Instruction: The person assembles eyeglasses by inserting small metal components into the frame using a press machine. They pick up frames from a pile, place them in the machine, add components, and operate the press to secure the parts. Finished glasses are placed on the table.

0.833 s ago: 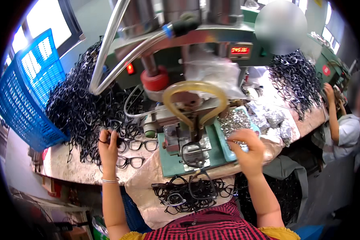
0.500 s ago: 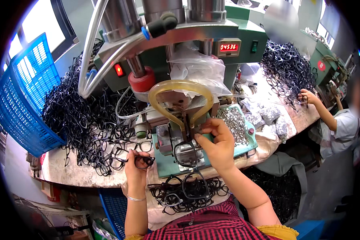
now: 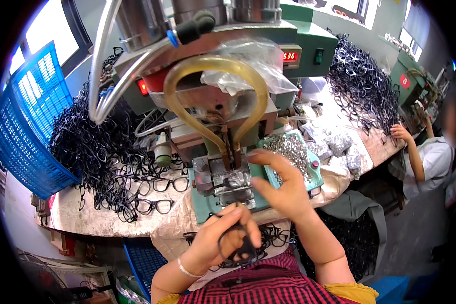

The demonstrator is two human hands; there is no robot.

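My left hand (image 3: 215, 240) is closed on a black eyeglass frame (image 3: 244, 248), partly covered by the fingers and blurred, above my lap. My right hand (image 3: 289, 195) is open beside the press, thumb and forefinger apart with nothing visible between them. Just left of its fingertips is the metal fixture (image 3: 233, 195) of a green press. An amber tube loop (image 3: 215, 63) arches above this fixture, its two ends reaching down to it. More black eyeglass frames (image 3: 276, 235) lie in front of the press, partly hidden by my left hand.
A tray of small metal parts (image 3: 294, 157) sits right of the press. Eyeglass frames (image 3: 91, 137) are heaped on the left, beside a blue basket (image 3: 28, 131). Another heap (image 3: 362, 76) lies at the far right, near a co-worker's hand (image 3: 400, 133). Clear hoses (image 3: 104, 66) hang at the press.
My left hand has come rightward and nearer my body. The eyeglass frame seen at the fixture is no longer there. My right thumb and forefinger have spread apart. The view has shifted slightly.
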